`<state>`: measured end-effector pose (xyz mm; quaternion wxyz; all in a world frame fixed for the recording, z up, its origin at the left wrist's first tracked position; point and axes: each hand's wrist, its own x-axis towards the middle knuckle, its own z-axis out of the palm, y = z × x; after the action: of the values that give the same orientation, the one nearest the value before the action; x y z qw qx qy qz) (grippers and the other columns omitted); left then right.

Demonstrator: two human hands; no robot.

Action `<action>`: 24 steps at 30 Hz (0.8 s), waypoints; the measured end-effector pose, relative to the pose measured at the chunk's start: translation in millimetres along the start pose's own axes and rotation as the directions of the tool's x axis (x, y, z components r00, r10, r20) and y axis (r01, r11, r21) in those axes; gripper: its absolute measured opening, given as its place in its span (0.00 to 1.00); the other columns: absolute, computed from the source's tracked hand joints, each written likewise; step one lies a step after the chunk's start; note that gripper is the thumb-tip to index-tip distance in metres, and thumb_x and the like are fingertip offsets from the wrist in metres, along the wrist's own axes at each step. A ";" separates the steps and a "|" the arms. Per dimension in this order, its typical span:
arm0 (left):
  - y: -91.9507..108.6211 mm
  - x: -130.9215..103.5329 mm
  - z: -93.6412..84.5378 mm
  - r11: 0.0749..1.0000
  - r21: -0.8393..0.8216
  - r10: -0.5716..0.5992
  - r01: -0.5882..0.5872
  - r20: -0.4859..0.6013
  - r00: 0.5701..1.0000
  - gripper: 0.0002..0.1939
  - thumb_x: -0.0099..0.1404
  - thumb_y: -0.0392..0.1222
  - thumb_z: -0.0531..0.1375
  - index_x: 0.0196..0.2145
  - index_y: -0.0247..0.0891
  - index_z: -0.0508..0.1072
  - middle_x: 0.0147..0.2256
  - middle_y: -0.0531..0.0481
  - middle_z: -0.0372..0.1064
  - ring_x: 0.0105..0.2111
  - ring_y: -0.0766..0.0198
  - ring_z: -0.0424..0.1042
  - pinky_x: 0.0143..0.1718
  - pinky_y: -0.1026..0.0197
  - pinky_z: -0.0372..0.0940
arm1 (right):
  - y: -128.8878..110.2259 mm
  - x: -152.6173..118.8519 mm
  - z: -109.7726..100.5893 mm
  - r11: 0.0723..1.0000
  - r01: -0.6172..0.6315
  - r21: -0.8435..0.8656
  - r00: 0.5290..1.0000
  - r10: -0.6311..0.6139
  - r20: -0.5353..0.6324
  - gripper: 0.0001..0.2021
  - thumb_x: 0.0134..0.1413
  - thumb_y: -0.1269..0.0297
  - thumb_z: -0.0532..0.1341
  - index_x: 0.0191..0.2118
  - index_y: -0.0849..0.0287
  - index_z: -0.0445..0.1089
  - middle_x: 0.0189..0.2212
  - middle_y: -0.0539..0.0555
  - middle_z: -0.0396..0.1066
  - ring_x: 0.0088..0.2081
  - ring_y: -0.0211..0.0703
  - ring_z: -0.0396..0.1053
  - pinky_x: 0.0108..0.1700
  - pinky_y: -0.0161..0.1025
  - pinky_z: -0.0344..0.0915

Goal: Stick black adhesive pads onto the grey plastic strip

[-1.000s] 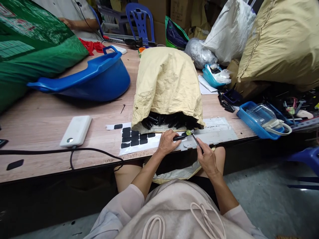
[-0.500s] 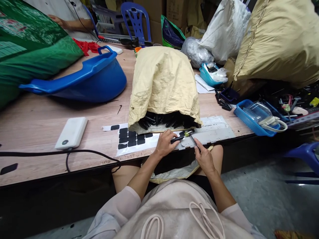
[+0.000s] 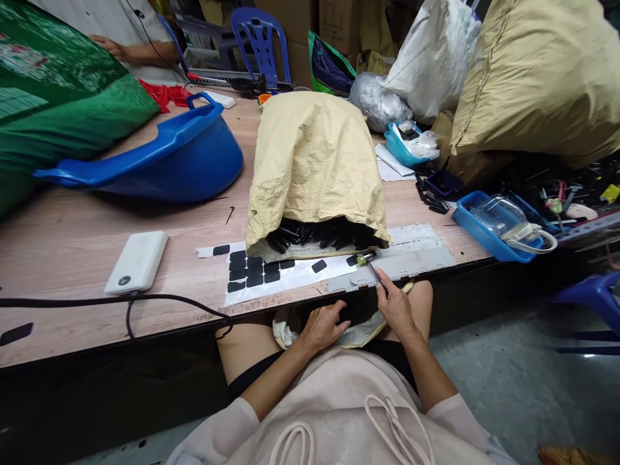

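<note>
Right hand: at the table's near edge, fingers pressed together around a thin metal tool — a pinch grip on its shank; the tool's yellow-green tip points to 11 o'clock and rests on the grey sheet.
Left hand: below the table edge, over the lap, fingers loosely curled on the rim of a plastic bag; whether it pinches anything I cannot tell.
Tool position: tip just beside the mouth of the tan sack, at 5 o'clock from the sack's opening.
Tan sack: lies on its side mid-table, mouth toward the person, black parts spilling out of the opening.
White sheet: at 7 o'clock from the sack mouth, partly under it; carries black pads in a block — one lone pad sits apart at 3 o'clock of the block, between block and tool tip.
Power bank: white, at 9 o'clock of the sheet, well apart; a black cable runs from it along the near edge.
Blue basin: tilted, at 10 o'clock of the sack.
Blue basket: at 3 o'clock of the sack, on the table's right corner, holding a clear container.
Co-worker: a forearm and hand at the far left, 11 o'clock, behind a green bag.
</note>
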<state>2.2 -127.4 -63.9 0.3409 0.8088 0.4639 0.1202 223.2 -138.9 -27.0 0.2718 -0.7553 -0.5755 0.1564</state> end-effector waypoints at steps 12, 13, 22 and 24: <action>-21.5 96.1 -161.0 0.853 -0.119 -0.464 0.509 -0.621 0.632 0.16 0.71 0.48 0.58 0.52 0.41 0.77 0.34 0.43 0.78 0.38 0.49 0.77 0.40 0.54 0.67 | -1.1 0.0 1.2 1.000 0.003 0.008 1.000 -0.003 -0.011 0.24 0.66 0.63 0.56 0.65 0.50 0.73 0.51 0.55 0.82 0.46 0.53 0.82 0.48 0.43 0.78; -26.2 100.5 -165.4 0.842 -0.091 -0.467 0.532 -0.616 0.634 0.15 0.71 0.48 0.57 0.50 0.41 0.77 0.35 0.41 0.79 0.40 0.48 0.77 0.41 0.54 0.67 | -2.1 -0.1 1.0 1.000 -0.008 0.006 1.000 0.008 -0.005 0.24 0.66 0.64 0.56 0.65 0.50 0.72 0.51 0.55 0.82 0.46 0.53 0.82 0.48 0.43 0.78; -22.8 85.0 -152.4 0.807 -0.029 -0.476 0.590 -0.624 0.620 0.13 0.73 0.46 0.55 0.48 0.41 0.76 0.39 0.38 0.78 0.41 0.46 0.77 0.40 0.53 0.65 | -3.0 -0.5 0.7 1.000 -0.003 0.003 1.000 0.003 0.006 0.24 0.67 0.64 0.55 0.66 0.50 0.71 0.54 0.56 0.80 0.50 0.55 0.81 0.50 0.45 0.78; -19.0 75.8 -143.1 0.834 -0.039 -0.446 0.550 -0.635 0.631 0.18 0.74 0.46 0.55 0.57 0.40 0.71 0.38 0.40 0.78 0.39 0.47 0.77 0.39 0.54 0.65 | -2.5 -0.4 0.4 1.000 0.006 0.010 1.000 -0.006 0.002 0.24 0.67 0.64 0.55 0.66 0.50 0.71 0.54 0.55 0.80 0.51 0.53 0.81 0.51 0.43 0.77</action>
<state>-42.6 5.0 20.0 0.1234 0.5867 0.7626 0.2429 221.0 -138.7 -25.9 0.2753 -0.7521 -0.5772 0.1594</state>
